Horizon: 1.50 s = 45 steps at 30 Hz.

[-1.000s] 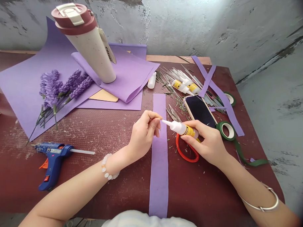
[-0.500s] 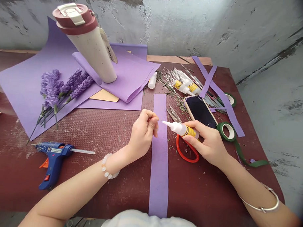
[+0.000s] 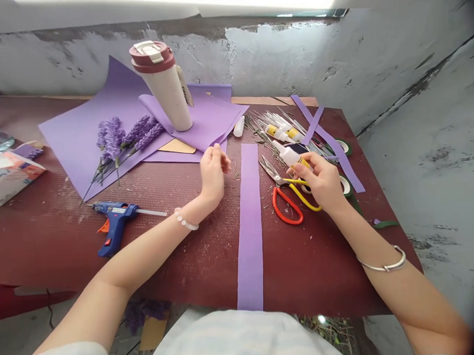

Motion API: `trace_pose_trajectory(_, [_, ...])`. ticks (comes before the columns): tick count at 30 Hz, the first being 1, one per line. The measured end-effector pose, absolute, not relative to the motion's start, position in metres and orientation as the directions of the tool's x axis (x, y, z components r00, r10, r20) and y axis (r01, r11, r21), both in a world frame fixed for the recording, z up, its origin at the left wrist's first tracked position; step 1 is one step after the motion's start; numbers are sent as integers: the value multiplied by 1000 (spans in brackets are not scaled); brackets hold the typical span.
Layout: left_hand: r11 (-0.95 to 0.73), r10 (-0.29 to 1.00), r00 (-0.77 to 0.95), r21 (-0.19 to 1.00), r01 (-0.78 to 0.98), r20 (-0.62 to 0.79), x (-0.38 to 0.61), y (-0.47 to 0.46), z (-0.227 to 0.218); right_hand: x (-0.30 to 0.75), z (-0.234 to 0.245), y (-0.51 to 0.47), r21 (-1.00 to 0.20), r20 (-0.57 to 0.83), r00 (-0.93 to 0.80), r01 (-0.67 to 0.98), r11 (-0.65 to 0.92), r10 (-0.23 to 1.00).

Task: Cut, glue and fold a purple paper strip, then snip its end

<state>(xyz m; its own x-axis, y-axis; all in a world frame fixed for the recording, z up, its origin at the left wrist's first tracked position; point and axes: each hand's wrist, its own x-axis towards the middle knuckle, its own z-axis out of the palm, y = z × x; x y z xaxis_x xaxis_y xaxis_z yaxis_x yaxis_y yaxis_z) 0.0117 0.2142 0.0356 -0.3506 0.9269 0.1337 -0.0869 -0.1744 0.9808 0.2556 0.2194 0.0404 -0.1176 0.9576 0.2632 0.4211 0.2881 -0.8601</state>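
My right hand is closed round a small white glue bottle with a yellow label, its narrow nozzle pointing up and left. Below the bottle lie scissors with one red and one yellow handle. My left hand is raised in front of the purple sheets with fingers curled in; whether something small is between them I cannot make out. Between the hands, a long purple paper strip runs down the table to its front edge. A phone is partly hidden behind the bottle.
At the left are a blue glue gun, purple flower stems and a tissue box. A tumbler stands on purple sheets. More glue bottles, wires, cut strips and green tape lie at the right.
The view has tilted up and back. My hands have drawn apart: the left has moved left, away from the nozzle and strip, while the right still holds the glue bottle, nozzle now tipped upward.
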Motion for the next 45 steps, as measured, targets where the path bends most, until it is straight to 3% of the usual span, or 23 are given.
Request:
trace_pose_trajectory(1, [-264,945,-204,965,-8,257,20,201,43,255,40,221,-877,270,-98,384,287,958])
trace_pose_trajectory(2, [-401,914,88,915,52,396,29,185,52,253,40,222,-892,277,-80,349,287,958])
trace_pose_trajectory(3, [-560,749,453,827,43,484,39,169,61,252,39,223,-902,283,-68,319,290,957])
trace_pose_trajectory(4, [-693,492,717,721,-21,494,49,153,69,250,39,224,-910,290,-52,295,292,956])
trace_pose_trajectory(5, [-771,305,844,635,-52,440,57,141,77,249,39,225,-917,289,-42,275,289,956])
trace_pose_trajectory(6, [-813,236,892,581,-36,386,62,132,83,248,38,226,-923,283,-33,261,281,959])
trace_pose_trajectory(8, [-857,268,901,513,61,341,65,128,87,248,36,228,-935,262,-17,244,258,965])
trace_pose_trajectory(10, [-839,441,848,469,274,293,56,136,83,250,35,230,-936,256,-15,248,251,967])
trace_pose_trajectory(14, [-681,721,684,294,671,109,28,150,55,251,33,230,-923,269,-26,279,265,963])
trace_pose_trajectory(17, [-586,794,604,175,791,-70,16,141,32,249,33,228,-918,268,-28,297,264,963])
trace_pose_trajectory(23, [-575,805,584,105,811,-104,22,112,18,247,33,225,-880,306,-43,369,300,951])
trace_pose_trajectory(27, [-546,836,547,37,837,-50,26,78,24,246,32,222,-871,319,-44,380,311,947])
trace_pose_trajectory(31, [-708,705,706,3,707,-59,21,36,28,246,30,219,-875,320,-47,369,314,946])
trace_pose_trajectory(34, [-737,675,727,-88,670,-123,16,19,21,245,27,218,-878,314,-49,364,310,948])
trace_pose_trajectory(40, [-706,632,769,-334,624,101,15,7,9,245,28,215,-876,312,-51,372,308,949])
trace_pose_trajectory(45, [-793,455,880,-388,470,136,11,-39,6,242,31,213,-872,308,-63,381,308,949])
